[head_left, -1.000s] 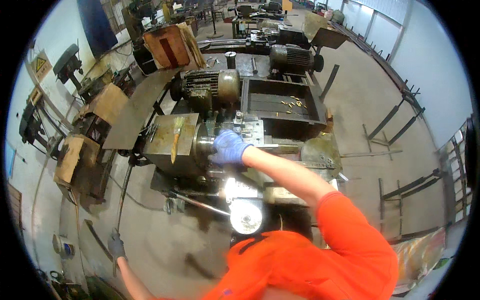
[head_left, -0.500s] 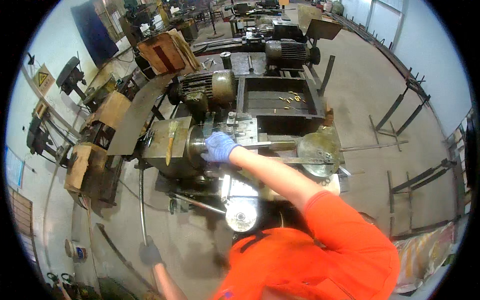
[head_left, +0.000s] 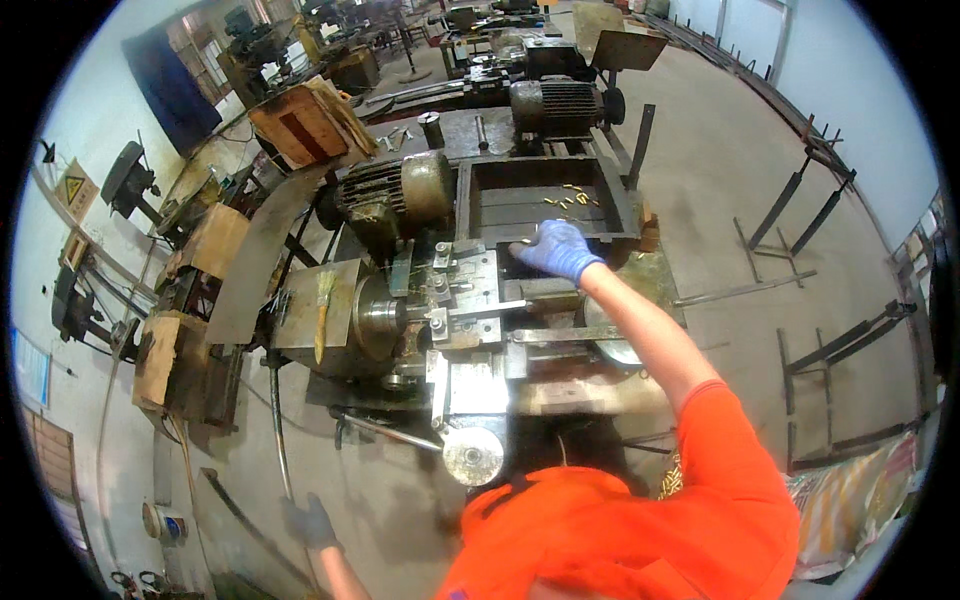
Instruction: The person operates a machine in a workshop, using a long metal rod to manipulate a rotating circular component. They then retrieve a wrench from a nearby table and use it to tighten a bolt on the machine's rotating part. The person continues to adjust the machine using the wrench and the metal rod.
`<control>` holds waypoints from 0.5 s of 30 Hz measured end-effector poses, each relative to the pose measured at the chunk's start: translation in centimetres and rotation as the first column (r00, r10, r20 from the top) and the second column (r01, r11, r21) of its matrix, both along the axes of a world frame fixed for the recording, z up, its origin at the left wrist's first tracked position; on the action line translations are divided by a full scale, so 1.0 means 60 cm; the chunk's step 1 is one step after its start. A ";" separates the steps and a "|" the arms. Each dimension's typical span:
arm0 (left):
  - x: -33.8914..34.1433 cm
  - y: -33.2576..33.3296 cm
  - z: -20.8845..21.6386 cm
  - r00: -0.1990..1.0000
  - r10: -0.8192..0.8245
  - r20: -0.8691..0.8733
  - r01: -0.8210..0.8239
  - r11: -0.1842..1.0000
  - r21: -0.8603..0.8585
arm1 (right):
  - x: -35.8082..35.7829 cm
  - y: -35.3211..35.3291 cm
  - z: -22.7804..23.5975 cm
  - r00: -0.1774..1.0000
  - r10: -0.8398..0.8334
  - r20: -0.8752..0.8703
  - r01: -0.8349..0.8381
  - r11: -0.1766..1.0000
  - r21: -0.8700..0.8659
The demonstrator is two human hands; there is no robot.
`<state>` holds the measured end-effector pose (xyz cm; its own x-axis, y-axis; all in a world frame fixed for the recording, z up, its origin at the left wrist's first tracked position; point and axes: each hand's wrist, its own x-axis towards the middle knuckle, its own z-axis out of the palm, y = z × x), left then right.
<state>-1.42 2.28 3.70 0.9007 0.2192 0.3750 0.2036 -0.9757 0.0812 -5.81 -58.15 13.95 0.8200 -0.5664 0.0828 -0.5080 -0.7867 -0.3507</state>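
My right hand (head_left: 556,250), in a blue glove, is over the near edge of a dark metal tray (head_left: 624,205) on a small lathe. Its fingers are drawn together; whatever they hold is too small to make out. Small brass-coloured pieces (head_left: 582,199) lie in the tray beyond it. To the left, the bare spindle chuck (head_left: 382,316) faces the tool slide (head_left: 470,300) with its clamped blocks. Low on the left, my left hand (head_left: 312,522), in a dark grey glove, is closed around the lower end of a long metal lever (head_left: 278,430), slightly blurred.
A brush (head_left: 322,325) lies on the headstock cover. Behind it sits a motor (head_left: 395,195), with a second motor (head_left: 565,108) farther back. A round handwheel (head_left: 473,456) projects close to my body. Metal racks (head_left: 845,350) and a woven sack (head_left: 860,500) stand at right.
My right hand has moved from the chuck rightward to the tray's near edge, uncovering the chuck and tool slide. My left hand stays by the lever's end. The view has shifted slightly.
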 end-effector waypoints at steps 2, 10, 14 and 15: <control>0.000 -0.021 0.005 0.990 -0.141 0.020 0.142 0.985 -0.099 | 0.003 -0.046 -0.029 0.998 -0.064 0.013 0.064 0.998 -0.014; 0.064 -0.261 0.000 0.554 -0.816 0.166 0.782 0.441 -0.441 | 0.042 -0.156 -0.087 0.972 -0.232 -0.021 0.233 0.969 0.079; 0.079 -0.317 -0.047 0.568 -0.812 0.136 0.796 0.500 -0.340 | 0.054 -0.217 -0.132 0.963 -0.267 -0.047 0.271 0.950 0.153; 0.080 -0.317 -0.058 0.597 -0.789 0.143 0.771 0.517 -0.372 | 0.060 -0.233 -0.142 0.961 -0.273 -0.047 0.277 0.948 0.156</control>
